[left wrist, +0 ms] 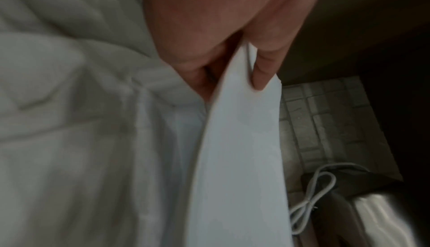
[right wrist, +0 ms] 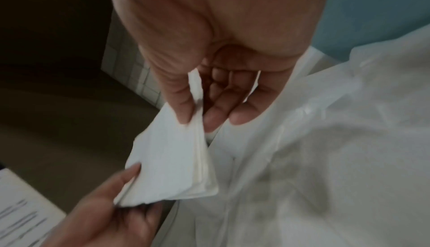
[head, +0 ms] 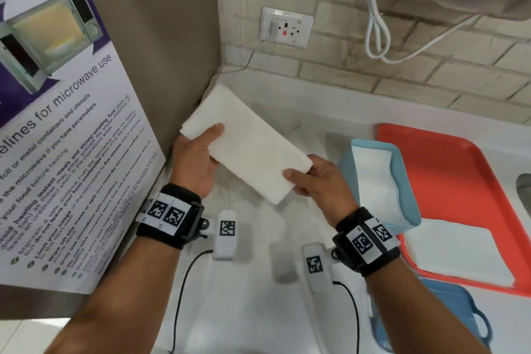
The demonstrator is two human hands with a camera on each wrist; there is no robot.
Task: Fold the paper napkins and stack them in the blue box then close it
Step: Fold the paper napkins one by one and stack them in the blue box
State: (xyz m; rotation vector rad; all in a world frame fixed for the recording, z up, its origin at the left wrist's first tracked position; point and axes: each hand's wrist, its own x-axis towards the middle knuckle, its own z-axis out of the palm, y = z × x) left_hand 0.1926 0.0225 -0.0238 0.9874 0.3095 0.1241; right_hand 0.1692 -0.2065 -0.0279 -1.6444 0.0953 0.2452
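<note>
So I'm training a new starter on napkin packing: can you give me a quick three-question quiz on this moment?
1. True or false: the folded napkin is held by both the left hand and the right hand.
2. What already lies inside the blue box? A) nothing B) white napkins C) a cable
3. Fill in: the stack of unfolded napkins rests on the ____ tray.

Key: 1 true; 2 B; 3 orange.
</note>
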